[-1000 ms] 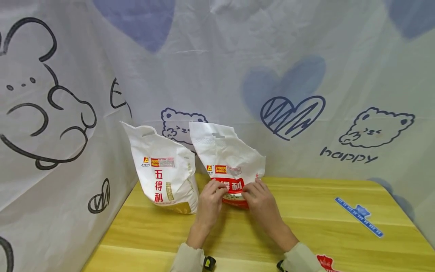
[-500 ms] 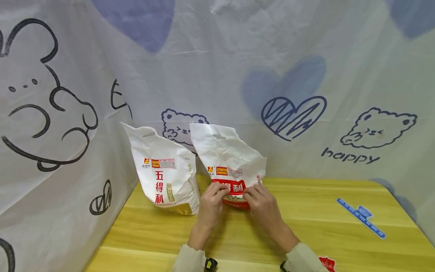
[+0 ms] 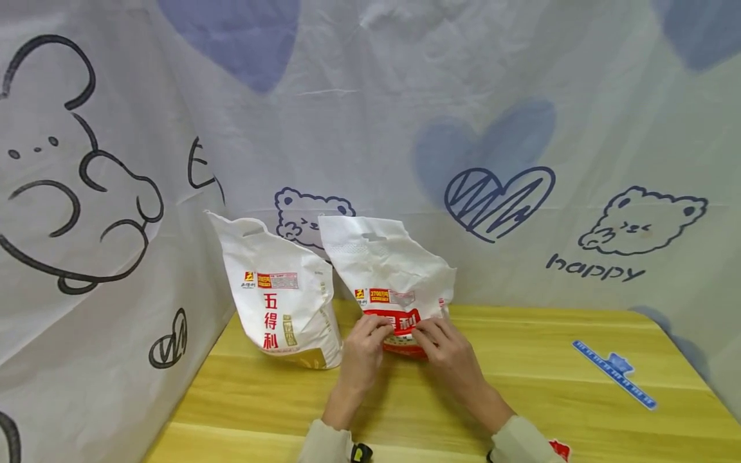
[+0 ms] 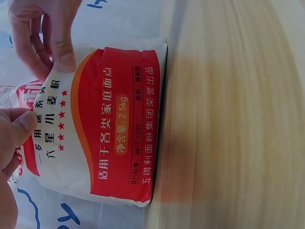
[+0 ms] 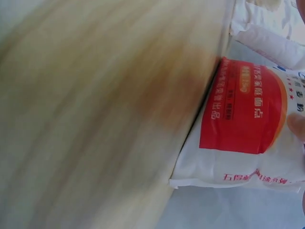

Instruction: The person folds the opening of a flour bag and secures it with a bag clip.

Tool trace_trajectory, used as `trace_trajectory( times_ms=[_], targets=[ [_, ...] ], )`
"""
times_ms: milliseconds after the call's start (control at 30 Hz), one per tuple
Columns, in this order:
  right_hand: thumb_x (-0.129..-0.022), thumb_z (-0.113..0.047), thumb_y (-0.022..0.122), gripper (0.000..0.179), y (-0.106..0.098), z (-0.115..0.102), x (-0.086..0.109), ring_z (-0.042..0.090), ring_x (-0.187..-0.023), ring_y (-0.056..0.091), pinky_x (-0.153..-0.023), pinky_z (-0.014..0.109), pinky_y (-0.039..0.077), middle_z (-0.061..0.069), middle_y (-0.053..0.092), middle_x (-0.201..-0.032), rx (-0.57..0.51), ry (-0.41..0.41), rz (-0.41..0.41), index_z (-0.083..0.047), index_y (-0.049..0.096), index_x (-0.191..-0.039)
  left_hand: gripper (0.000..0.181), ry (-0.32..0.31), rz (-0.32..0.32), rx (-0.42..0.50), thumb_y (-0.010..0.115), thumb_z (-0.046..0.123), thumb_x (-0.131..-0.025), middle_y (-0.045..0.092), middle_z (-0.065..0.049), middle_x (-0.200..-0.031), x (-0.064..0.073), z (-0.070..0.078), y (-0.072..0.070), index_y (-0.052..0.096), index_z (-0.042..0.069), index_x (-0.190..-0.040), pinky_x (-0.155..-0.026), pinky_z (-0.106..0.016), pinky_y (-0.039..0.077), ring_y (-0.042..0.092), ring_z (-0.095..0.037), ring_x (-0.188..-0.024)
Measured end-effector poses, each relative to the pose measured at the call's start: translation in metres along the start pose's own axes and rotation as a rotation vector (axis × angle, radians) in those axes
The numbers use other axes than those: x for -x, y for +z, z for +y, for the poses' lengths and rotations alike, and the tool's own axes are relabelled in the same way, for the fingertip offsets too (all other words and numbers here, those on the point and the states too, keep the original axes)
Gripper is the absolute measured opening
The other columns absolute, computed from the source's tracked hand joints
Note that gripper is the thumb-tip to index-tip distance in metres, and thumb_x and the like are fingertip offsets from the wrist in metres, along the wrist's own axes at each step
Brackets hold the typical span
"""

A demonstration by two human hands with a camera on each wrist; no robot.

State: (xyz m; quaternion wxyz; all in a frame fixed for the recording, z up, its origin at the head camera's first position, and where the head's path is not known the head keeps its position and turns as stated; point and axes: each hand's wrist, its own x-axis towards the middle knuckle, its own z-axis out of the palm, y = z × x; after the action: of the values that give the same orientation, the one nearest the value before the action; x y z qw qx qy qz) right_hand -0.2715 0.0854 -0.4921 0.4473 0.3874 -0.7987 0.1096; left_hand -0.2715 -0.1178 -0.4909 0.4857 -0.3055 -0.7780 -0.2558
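Your left hand (image 3: 363,347) and right hand (image 3: 450,352) both pinch the front of the red-and-white bag (image 3: 396,273). Beyond your hands, its top sits slightly lower than a second ago.

Wood-grained surface (image 5: 105,114), blurred, fills the left of my view. Red-panelled white bag (image 5: 245,117) reads sideways to me, base on the surface. Grip (image 5: 297,125) mostly cropped; fingertip touches bag. Second bag (image 5: 271,45) near, top right.
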Motion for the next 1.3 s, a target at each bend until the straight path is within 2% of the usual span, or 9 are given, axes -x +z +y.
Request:
trace_trajectory(
  times_ms=[233,433,767,1000,1167,1300],
  targets=[
    [-0.109,-0.007,0.038,0.042,0.004,-0.001,-0.001,0.025,-0.085,0.060,-0.076,0.035,0.058,0.009,0.065,-0.090,-0.012,0.014,0.027,-0.002,0.077,-0.093,0.020,0.000,-0.014,0.007,0.070,-0.016,-0.081,0.071,-0.006,-0.095,0.002,0.000,-0.001,0.075,0.002,-0.086,-0.081,-0.031,0.059,0.068,-0.022,-0.089],
    [-0.111,-0.011,0.032,0.047,0.004,-0.002,0.000,0.026,-0.078,0.056,-0.071,0.035,0.057,0.010,0.058,-0.083,0.013,0.004,-0.001,-0.002,0.072,-0.088,0.023,-0.021,-0.019,0.023,0.067,-0.019,-0.079,0.071,-0.006,-0.095,0.002,0.001,-0.001,0.076,0.001,-0.086,-0.082,-0.030,0.059,0.068,-0.023,-0.090],
    [-0.114,-0.015,0.024,0.054,-0.005,-0.004,0.004,0.025,-0.074,0.058,-0.064,0.035,0.058,0.012,0.059,-0.085,0.038,0.022,-0.013,-0.001,0.071,-0.090,0.027,-0.008,-0.021,0.039,0.067,-0.021,-0.076,0.072,-0.005,-0.094,0.002,0.007,0.000,0.076,0.002,-0.085,-0.085,-0.027,0.058,0.067,-0.021,-0.092],
    [-0.113,-0.011,0.030,0.048,-0.016,-0.005,0.011,0.025,-0.070,0.055,-0.060,0.036,0.057,0.011,0.058,-0.083,0.030,0.024,0.042,-0.002,0.070,-0.088,0.026,0.033,-0.025,0.068,0.066,-0.020,-0.076,0.072,-0.006,-0.093,0.004,0.016,0.003,0.076,0.002,-0.086,-0.092,-0.030,0.057,0.069,-0.023,-0.093],
    [-0.113,-0.013,0.031,0.048,-0.028,-0.005,0.020,0.025,-0.072,0.057,-0.063,0.037,0.058,0.010,0.059,-0.084,0.024,0.044,0.036,-0.003,0.071,-0.088,0.024,0.056,-0.045,0.077,0.067,-0.020,-0.076,0.072,-0.007,-0.094,0.004,0.027,0.005,0.076,0.001,-0.085,-0.098,-0.036,0.055,0.071,-0.025,-0.095],
    [-0.112,-0.013,0.031,0.047,-0.039,-0.004,0.030,0.024,-0.073,0.058,-0.063,0.038,0.059,0.009,0.059,-0.084,0.008,0.058,0.038,-0.005,0.071,-0.087,0.024,0.105,-0.038,0.058,0.067,-0.019,-0.075,0.072,-0.006,-0.092,0.003,0.038,0.006,0.076,0.002,-0.084,-0.096,-0.035,0.056,0.071,-0.024,-0.092]
  ],
)
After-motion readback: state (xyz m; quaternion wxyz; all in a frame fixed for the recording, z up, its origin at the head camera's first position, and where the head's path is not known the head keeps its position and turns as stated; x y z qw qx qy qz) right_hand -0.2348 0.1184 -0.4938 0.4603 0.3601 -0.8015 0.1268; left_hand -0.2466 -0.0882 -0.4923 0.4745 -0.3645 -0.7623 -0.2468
